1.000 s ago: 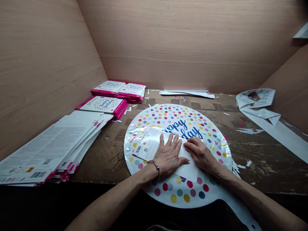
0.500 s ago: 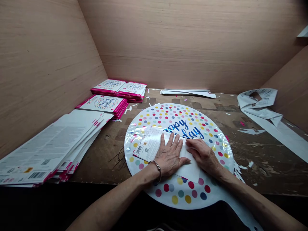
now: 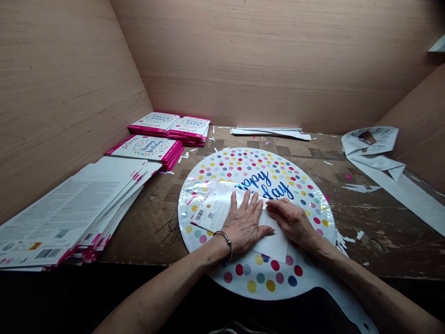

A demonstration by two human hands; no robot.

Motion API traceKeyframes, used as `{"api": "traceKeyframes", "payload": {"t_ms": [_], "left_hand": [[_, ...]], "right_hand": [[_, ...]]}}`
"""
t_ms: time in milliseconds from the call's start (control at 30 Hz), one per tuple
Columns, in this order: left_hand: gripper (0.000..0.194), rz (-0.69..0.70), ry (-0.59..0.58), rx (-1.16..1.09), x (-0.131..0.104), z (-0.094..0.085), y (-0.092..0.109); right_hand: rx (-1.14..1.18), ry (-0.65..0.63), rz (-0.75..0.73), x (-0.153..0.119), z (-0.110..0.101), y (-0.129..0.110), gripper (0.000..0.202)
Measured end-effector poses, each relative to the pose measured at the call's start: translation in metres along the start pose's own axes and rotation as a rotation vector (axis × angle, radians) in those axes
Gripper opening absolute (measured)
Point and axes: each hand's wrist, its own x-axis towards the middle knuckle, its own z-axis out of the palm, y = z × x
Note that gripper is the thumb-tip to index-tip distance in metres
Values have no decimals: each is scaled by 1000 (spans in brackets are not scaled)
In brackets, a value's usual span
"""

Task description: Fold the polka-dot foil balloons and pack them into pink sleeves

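1. White plastic-looking disc (image 3: 306,199), covered in multicoloured dots with blue lettering, lies front and centre on the worn brown worktop (image 3: 149,213), its pale tail running off lower right!
2. Across it sits the white printed card (image 3: 217,211) with a barcode, partly under both hands.
3. Left hand (image 3: 243,225), silver-coloured bracelet (image 3: 227,241) at the wrist, presses flat on the card, fingers apart, thumb out wide.
4. Right hand (image 3: 292,222) is just beside it, fingers bent and bunched together at the card's upper right; whether they clamp an edge, I cannot tell.
5. Over to the surface: scuffed, patchy, sprinkled with white paper scraps (image 3: 342,241), dark threads (image 3: 170,229) by the disc's left rim.
6. Far left, pink-and-white folded card packs (image 3: 144,147) in piles, and nearer, a fanned stack of flat printed sheets (image 3: 69,204).
7. At the back, long white strips (image 3: 269,133); on the right, a twisted white paper band (image 3: 399,185).
8. And the room? Pale wood-grain panels (image 3: 243,60) wall in the back and both sides, with darkness below the front edge.
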Motion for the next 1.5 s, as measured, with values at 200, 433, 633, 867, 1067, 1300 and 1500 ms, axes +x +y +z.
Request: {"api": "traceKeyframes", "payload": {"t_ms": [200, 433, 633, 867, 1067, 1300, 1500], "left_hand": [[79, -1, 0, -6, 0, 1, 0], [80, 3, -17, -10, -1, -2, 0], [80, 2, -9, -4, -2, -2, 0], [76, 0, 0, 2, -1, 0, -1], [70, 4, -5, 3, -1, 0, -1], [66, 1, 7, 28, -1, 1, -1], [71, 4, -3, 24, -1, 0, -1]], "right_hand": [[57, -8, 82, 4, -1, 2, 23], [67, 2, 120, 4, 0, 2, 22], [110, -26, 139, 5, -1, 2, 21], [67, 32, 96, 1, 3, 0, 21], [34, 8, 19, 1, 2, -2, 20], [-22, -12, -40, -2, 4, 1, 18], [49, -61, 35, 6, -1, 3, 18]]}}
